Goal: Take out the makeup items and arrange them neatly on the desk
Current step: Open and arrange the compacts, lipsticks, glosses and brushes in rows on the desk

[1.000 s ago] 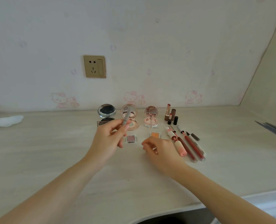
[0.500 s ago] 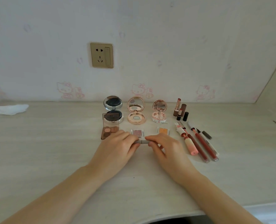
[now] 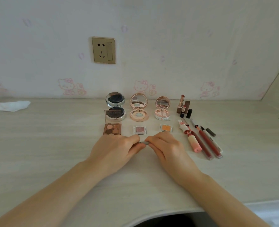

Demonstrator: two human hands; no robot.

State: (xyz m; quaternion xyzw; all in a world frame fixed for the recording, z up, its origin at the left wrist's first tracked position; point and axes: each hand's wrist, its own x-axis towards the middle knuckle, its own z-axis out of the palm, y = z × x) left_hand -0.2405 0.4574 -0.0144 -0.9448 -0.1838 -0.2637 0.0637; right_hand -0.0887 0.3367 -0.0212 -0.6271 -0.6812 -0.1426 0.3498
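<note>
Grey slim stick (image 3: 143,142), pinched by 2 hands

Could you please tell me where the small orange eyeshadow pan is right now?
In the head view, the orange eyeshadow pan lies on the desk right of centre, just beyond the right hand, in front of the smaller rose-gold compact.

A pale desk (image 3: 53,153) carries three open compacts (image 3: 138,110), palettes (image 3: 112,128), lipsticks (image 3: 183,106) and pens (image 3: 207,141) at centre, a tissue (image 3: 12,106) upper left.
</note>
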